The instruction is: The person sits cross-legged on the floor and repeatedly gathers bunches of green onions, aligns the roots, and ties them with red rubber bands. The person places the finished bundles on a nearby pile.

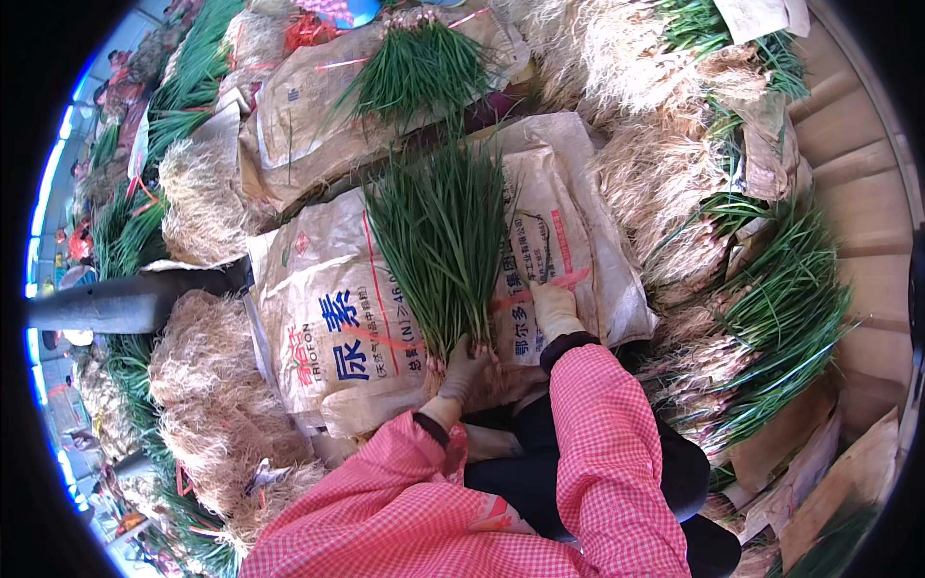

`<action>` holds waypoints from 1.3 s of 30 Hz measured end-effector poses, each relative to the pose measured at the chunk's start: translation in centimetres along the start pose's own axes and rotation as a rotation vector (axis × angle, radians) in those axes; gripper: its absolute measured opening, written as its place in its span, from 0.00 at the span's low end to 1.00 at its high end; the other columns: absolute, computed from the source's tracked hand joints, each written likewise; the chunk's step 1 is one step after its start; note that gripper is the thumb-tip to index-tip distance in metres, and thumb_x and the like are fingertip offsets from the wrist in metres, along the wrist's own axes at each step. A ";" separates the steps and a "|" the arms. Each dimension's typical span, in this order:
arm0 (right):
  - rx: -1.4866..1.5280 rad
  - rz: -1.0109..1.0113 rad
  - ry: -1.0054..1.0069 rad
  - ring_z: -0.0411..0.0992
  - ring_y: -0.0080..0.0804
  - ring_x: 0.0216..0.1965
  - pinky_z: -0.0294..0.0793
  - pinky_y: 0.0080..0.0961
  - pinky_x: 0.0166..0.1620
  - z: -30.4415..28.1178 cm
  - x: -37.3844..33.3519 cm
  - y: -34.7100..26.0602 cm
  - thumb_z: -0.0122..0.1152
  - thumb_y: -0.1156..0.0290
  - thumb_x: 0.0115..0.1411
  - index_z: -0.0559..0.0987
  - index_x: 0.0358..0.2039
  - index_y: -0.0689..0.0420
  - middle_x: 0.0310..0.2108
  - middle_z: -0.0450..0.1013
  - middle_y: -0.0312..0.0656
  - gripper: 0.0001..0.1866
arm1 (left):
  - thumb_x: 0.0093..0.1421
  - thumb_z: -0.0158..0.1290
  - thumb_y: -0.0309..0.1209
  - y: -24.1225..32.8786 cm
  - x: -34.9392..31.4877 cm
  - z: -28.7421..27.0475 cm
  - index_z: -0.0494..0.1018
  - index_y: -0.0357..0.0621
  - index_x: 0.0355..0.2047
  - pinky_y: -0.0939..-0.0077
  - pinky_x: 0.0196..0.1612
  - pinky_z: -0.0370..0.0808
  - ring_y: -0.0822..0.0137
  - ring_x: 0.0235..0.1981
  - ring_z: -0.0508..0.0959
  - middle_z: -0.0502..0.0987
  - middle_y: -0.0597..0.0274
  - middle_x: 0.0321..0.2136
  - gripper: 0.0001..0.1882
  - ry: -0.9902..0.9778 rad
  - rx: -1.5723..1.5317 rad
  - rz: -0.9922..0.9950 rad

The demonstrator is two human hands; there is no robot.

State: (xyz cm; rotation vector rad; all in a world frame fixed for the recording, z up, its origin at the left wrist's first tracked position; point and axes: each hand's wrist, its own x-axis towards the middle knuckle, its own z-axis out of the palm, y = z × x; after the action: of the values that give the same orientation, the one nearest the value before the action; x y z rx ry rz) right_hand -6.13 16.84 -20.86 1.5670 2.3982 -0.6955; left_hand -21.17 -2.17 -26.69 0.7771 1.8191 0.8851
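Note:
A bundle of spring onions (438,246) lies on a pale woven sack (337,241) in front of me, green leaves pointing away and pinkish bulb ends toward me. My left hand (462,374), in a pale glove, is closed around the bulb end. To the right of the bundle, my right hand (556,310), also gloved, rests low over the sack. Its fingertips are at a thin red ribbon (576,277) and look pinched on it. Part of this ribbon runs beneath the bundle and shows again at its left side.
Another bunch of spring onions (424,72) lies on a farther sack (308,125). Heaps with pale, tangled roots (222,385) stand at left, and more rooted bundles (761,318) at right beside a ridged tan wall (867,193). A dark grey pole-like bar (125,303) juts in from the left.

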 end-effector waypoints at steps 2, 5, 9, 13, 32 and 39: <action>-0.043 -0.004 -0.010 0.73 0.47 0.37 0.72 0.40 0.39 0.4 0.4 0.4 0.44 0.69 0.56 0.78 0.31 0.56 0.30 0.74 0.51 0.12 | 0.50 0.55 0.29 -0.7 -0.5 0.4 0.63 0.32 0.50 0.72 0.47 0.68 0.60 0.43 0.72 0.71 0.53 0.41 0.27 0.158 0.172 0.050; 0.068 0.025 0.035 0.73 0.48 0.37 0.72 0.40 0.39 0.1 0.4 0.7 0.46 0.71 0.53 0.77 0.30 0.56 0.30 0.74 0.50 0.10 | 0.50 0.55 0.31 6.8 -2.1 -1.7 0.66 0.37 0.49 0.69 0.47 0.68 0.55 0.43 0.72 0.71 0.48 0.40 0.25 0.142 0.382 0.240; 0.075 0.043 0.107 0.72 0.50 0.37 0.71 0.39 0.41 -6.7 -1.1 1.9 0.46 0.69 0.53 0.77 0.31 0.57 0.31 0.73 0.53 0.11 | 0.49 0.52 0.31 8.2 -0.7 -2.3 0.71 0.45 0.45 0.64 0.47 0.69 0.48 0.41 0.72 0.70 0.46 0.41 0.21 0.115 0.532 0.271; -0.017 0.006 0.267 0.72 0.49 0.35 0.71 0.42 0.39 -13.4 -3.0 7.4 0.50 0.70 0.49 0.78 0.34 0.56 0.29 0.73 0.52 0.12 | 0.51 0.53 0.30 14.2 1.4 -0.7 0.73 0.45 0.43 0.69 0.44 0.70 0.54 0.40 0.74 0.73 0.50 0.37 0.17 0.012 0.257 0.537; 0.226 0.250 -0.382 0.72 0.45 0.41 0.70 0.36 0.43 -9.2 -41.4 7.8 0.55 0.59 0.50 0.75 0.41 0.54 0.36 0.74 0.48 0.19 | 0.60 0.47 0.30 44.3 -9.5 3.7 0.70 0.37 0.47 0.79 0.45 0.70 0.72 0.41 0.74 0.74 0.60 0.41 0.16 -0.491 -0.353 0.838; 1.057 0.444 0.732 0.69 0.28 0.39 0.67 0.24 0.44 -13.0 -30.8 18.5 0.57 0.65 0.57 0.72 0.44 0.63 0.38 0.72 0.40 0.18 | 0.55 0.50 0.36 43.2 -1.4 19.8 0.75 0.47 0.36 0.77 0.42 0.68 0.71 0.35 0.73 0.76 0.66 0.32 0.11 -0.976 0.140 0.751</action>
State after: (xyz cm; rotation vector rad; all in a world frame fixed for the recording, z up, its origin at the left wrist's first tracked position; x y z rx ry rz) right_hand 24.77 4.18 -2.24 3.0764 1.9163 -1.6569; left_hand 3.32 24.66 3.97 1.6754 0.7075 0.6209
